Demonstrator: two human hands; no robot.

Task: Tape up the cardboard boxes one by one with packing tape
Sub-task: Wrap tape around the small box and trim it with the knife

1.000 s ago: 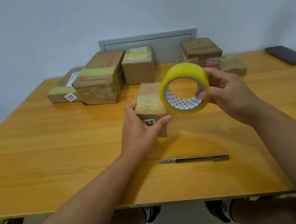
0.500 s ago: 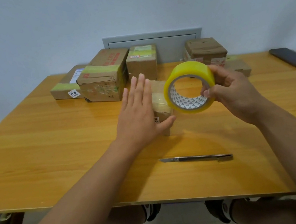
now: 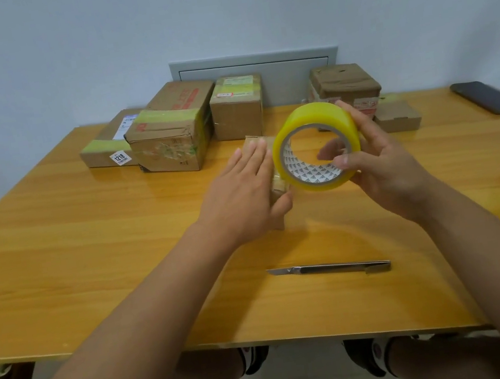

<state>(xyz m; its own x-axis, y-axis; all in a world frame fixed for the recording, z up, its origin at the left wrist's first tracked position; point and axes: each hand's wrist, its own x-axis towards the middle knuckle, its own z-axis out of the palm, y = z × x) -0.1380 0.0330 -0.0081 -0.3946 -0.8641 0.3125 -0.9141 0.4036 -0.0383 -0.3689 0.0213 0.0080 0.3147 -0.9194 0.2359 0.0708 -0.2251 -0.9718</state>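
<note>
**Holding the tape roll over a small box**

Holding the yellow packing tape roll [image 3: 315,147] up in our right hand [image 3: 381,166], we curl our fingers round its rim. Our left hand [image 3: 243,196] lies flat, fingers straight, on the small cardboard box [image 3: 256,143] at the tabletop [image 3: 56,250] middle. More taped boxes [image 3: 169,136] sit along the far edge. A utility knife [image 3: 328,269] lies near the front edge.

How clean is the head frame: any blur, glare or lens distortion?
Head view: slight motion blur on the right hand gripping the yellow packing tape roll; soft glare patches on the glossy orange wooden table; wide-angle bowing of the table's near edge; even lighting, faint shadow under the silver utility knife.
</note>
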